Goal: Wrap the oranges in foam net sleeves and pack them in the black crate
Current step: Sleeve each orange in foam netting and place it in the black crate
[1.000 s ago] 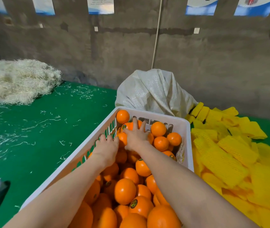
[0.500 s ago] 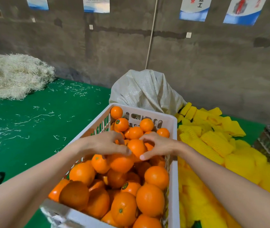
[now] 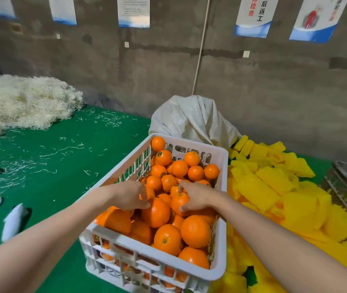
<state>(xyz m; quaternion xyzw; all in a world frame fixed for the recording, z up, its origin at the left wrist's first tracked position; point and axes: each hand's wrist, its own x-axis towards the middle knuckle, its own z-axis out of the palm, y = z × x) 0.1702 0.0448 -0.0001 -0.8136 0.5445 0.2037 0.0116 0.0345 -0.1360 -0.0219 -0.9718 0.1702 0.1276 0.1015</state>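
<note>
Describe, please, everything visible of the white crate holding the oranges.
The white plastic crate is rectangular, with slotted lattice walls and a smooth rim. It stands on the green table cover, heaped with loose oranges. Yellow foam net sleeves lie against its right side; a white sack sits behind it. The left hand touches oranges inside; the right hand grips one.

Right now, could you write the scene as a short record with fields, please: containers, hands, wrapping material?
crate: white plastic crate, full of oranges
left hand: resting on the oranges, grip unclear
right hand: fingers curled round one orange
sleeves: yellow foam net sleeves piled right of the crate
black crate: not in view
</note>
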